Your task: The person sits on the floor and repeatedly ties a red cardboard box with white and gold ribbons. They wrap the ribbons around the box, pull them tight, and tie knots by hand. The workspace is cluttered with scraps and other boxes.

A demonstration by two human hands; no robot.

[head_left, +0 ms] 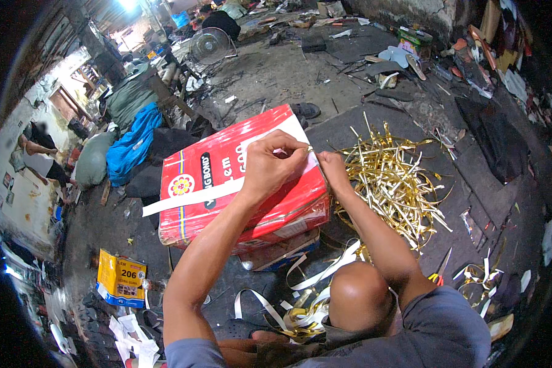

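A long white strip (193,199) lies across the top of a red cardboard box (257,224) and runs behind my left hand. My left hand (272,164) is closed in a pinch over the box's right part, on what looks like the far end of that strip. Close beside it, at the box's right edge, my right hand (333,172) is closed too, its fingertips nearly meeting the left ones. What the right fingers hold is too small to make out. A heap of thin gold and white strips (398,190) lies on the floor just right of my right forearm.
The red box rests on another box (279,250). More white strips (328,270) curl around my knee. Scissors (440,268) lie at the lower right, a yellow and blue packet (121,279) at the lower left. Farther off are a fan (211,46), a blue cloth (133,144) and another person (40,156).
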